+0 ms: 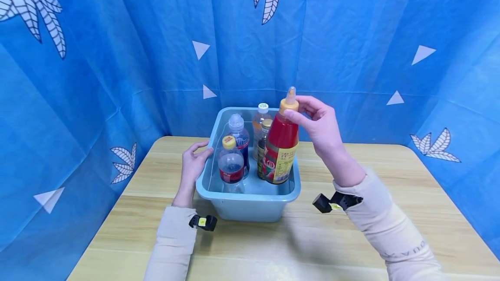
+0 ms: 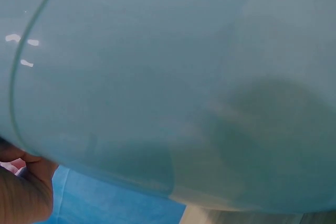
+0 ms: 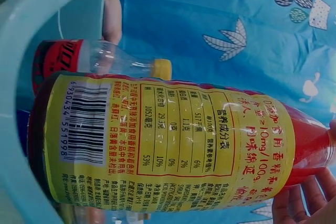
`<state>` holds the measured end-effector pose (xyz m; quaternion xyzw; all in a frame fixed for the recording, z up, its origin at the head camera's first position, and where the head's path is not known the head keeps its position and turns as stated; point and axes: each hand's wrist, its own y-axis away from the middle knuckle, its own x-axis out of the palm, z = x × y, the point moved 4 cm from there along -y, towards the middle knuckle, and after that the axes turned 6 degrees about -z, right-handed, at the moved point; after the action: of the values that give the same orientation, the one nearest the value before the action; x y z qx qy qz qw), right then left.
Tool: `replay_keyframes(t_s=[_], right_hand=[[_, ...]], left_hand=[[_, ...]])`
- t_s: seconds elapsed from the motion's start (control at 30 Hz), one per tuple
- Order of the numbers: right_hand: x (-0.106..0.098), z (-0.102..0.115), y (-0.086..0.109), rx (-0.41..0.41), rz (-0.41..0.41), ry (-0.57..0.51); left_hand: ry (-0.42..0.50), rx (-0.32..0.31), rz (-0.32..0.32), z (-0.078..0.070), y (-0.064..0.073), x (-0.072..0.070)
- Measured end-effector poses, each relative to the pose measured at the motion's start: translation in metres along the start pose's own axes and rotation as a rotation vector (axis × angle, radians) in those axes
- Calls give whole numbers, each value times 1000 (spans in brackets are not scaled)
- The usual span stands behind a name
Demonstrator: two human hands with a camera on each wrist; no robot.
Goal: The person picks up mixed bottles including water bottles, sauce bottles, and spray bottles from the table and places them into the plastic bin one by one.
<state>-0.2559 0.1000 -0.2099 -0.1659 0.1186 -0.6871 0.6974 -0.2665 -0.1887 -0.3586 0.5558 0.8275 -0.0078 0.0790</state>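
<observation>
My right hand (image 1: 323, 128) grips a ketchup bottle (image 1: 282, 142) by its neck, just under the yellow cap and clear nozzle cover. The bottle tilts slightly over the right side of a light blue plastic basin (image 1: 250, 208), its base inside the rim. In the right wrist view the yellow back label of the ketchup bottle (image 3: 173, 140) fills the middle. My left hand (image 1: 194, 163) holds the basin's left rim, thumb on the edge. The left wrist view shows mostly the basin's outer wall (image 2: 157, 77).
Inside the basin stand a yellow-capped cola bottle (image 1: 231, 166), a bottle with dark blue label (image 1: 239, 135), a white-capped bottle with orange on it (image 1: 259, 120) and a small dark bottle (image 1: 261, 151). The basin rests on a wooden table (image 1: 351, 237); a blue curtain (image 1: 343, 47) hangs behind.
</observation>
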Motion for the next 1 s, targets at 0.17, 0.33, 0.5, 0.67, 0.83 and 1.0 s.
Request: replay_keyframes(t_s=[0.17, 0.33, 0.5, 0.67, 0.83, 1.0], right_hand=[[3, -10, 3, 30, 8, 27], [4, -22, 7, 74, 11, 66], [2, -33, 11, 98, 12, 89], [1, -43, 15, 111, 20, 107], [-1, -55, 19, 136, 26, 124], [-1, -62, 23, 151, 33, 135]], left_hand=[[-3, 9, -5, 0, 0, 0], [-4, 4, -3, 0, 0, 1], [3, 0, -1, 0, -1, 1], [0, -5, -1, 0, -1, 1], [-12, -11, -3, 0, 0, 0], [-9, -8, -1, 0, 0, 0]])
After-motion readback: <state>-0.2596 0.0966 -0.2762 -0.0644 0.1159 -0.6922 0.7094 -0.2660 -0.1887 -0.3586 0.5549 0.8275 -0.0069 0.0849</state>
